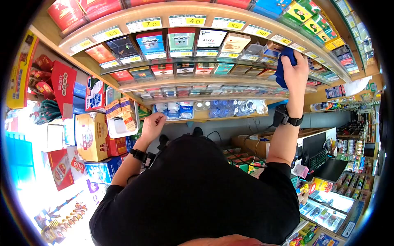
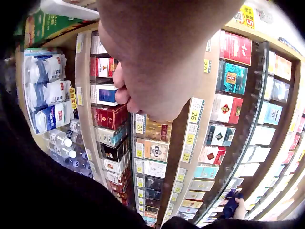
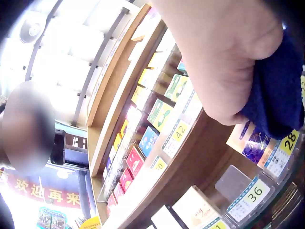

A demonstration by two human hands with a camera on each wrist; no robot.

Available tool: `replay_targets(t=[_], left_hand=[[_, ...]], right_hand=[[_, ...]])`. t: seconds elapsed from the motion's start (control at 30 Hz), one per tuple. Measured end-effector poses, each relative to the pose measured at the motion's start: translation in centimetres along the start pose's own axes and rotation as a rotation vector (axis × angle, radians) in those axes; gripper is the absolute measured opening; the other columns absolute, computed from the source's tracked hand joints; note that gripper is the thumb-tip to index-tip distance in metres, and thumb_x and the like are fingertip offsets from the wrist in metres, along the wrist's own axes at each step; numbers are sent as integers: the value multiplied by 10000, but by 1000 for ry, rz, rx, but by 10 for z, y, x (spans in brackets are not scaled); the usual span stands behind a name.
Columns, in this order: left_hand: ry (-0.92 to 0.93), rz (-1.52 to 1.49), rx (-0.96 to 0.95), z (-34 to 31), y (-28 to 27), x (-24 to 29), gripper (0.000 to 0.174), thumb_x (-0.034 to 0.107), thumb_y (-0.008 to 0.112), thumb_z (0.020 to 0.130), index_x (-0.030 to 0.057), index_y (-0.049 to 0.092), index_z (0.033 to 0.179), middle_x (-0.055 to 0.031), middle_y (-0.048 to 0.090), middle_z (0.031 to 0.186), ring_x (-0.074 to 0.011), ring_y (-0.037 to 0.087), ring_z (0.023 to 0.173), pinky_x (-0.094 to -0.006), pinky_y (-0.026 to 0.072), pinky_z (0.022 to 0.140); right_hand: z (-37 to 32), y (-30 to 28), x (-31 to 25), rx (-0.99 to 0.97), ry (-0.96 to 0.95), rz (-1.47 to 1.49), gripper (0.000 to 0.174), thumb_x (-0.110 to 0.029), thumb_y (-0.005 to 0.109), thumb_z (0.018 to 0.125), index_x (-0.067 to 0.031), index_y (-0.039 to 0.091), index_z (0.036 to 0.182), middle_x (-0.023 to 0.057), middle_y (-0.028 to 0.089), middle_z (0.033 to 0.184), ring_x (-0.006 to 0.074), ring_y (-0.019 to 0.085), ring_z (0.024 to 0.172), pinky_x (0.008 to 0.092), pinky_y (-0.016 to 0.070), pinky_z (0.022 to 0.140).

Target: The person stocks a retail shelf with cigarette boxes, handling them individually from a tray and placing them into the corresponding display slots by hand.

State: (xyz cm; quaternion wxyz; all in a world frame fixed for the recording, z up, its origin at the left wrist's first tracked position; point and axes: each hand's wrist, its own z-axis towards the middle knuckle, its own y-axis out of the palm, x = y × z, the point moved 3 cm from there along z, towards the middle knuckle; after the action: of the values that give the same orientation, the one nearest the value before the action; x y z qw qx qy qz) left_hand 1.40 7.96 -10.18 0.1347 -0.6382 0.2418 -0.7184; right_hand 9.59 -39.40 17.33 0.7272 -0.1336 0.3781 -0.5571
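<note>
My right hand (image 1: 296,73) grips a dark blue cloth (image 1: 280,71) at the right part of the cigarette shelf. In the right wrist view the cloth (image 3: 276,93) bunches under the fingers, right beside the price tag marked 28 (image 3: 289,142). The far fingertips are hidden there. My left hand (image 1: 152,126) hangs low at the left, fingers loosely curled and nothing in them. It is nearest to the lowest shelf with blue-and-white packets (image 1: 174,110). In the left wrist view this hand (image 2: 152,71) overlaps rows of cigarette packs (image 2: 110,117).
Price tags (image 1: 186,20) line the curved shelf edges. Plastic bottles (image 1: 230,107) stand on the bottom shelf. At the left are a white tray (image 1: 122,132) with orange packets and a cardboard box (image 1: 91,137). A keyboard (image 1: 315,164) and black monitor lie to the right.
</note>
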Motion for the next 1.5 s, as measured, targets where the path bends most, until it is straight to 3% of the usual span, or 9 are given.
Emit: replay_targets(t=[0.17,0.43,0.53,0.73,1.03,1.17,1.27,1.37,1.5], left_hand=[[18,16,-39,2,-2,-4,138,122,702,941,-14,691,916,-120,646,728,-194,612,625,-323,494,611],[-54,24,-84,1,-7,-20,148,131,694,955,-16,705,939,-113,686,756,-192,643,666,-324,514,656],[-49,44,-113,4,-7,-22,144,131,693,956,-12,707,947,-116,693,765,-191,654,676,-321,518,659],[-20,24,-133,14,-1,-22,142,133,701,950,-8,708,949,-118,688,758,-193,662,680,-317,521,660],[-50,23,-191,5,5,-16,142,132,687,956,-7,710,947,-93,696,757,-173,655,676,-311,523,667],[-92,34,-213,11,10,-16,150,135,674,968,-9,712,955,-75,698,755,-151,649,676,-298,518,666],[-128,0,-255,22,17,-11,145,132,672,975,-5,719,974,-74,692,758,-143,656,708,-288,516,679],[-43,-115,-368,55,29,33,136,122,688,970,-5,724,1006,-79,685,782,-141,651,732,-276,505,683],[407,-82,-420,88,45,202,194,98,717,941,-15,695,1096,-76,681,884,-165,631,825,-318,510,757]], right_hand=[[-6,2,18,118,-75,158,434,-161,753,802,-20,723,1211,187,664,1085,321,658,1001,379,520,909],[-23,-16,9,124,216,350,528,-85,689,825,-29,638,1348,129,726,1072,189,667,901,326,542,839],[-16,-19,6,-129,220,140,702,-207,709,825,-74,510,1485,180,719,1092,242,655,813,356,548,779],[-22,-12,6,-188,99,-7,766,-231,709,803,-169,473,1529,265,700,1155,439,676,1094,470,541,920],[-35,-3,16,-76,117,182,819,-162,707,784,-176,432,1555,188,653,985,337,654,881,391,542,830],[-70,4,45,134,84,282,593,-84,697,767,-66,598,1351,129,651,1000,254,638,892,368,529,862],[-106,14,70,135,364,515,395,-43,699,793,6,651,1181,93,687,1023,164,633,871,300,529,816],[-135,25,83,122,533,638,347,-37,706,803,14,660,1143,70,683,968,130,629,841,277,532,756],[-166,45,101,71,529,629,339,-38,695,804,18,648,1134,79,690,972,142,640,847,291,542,763]])
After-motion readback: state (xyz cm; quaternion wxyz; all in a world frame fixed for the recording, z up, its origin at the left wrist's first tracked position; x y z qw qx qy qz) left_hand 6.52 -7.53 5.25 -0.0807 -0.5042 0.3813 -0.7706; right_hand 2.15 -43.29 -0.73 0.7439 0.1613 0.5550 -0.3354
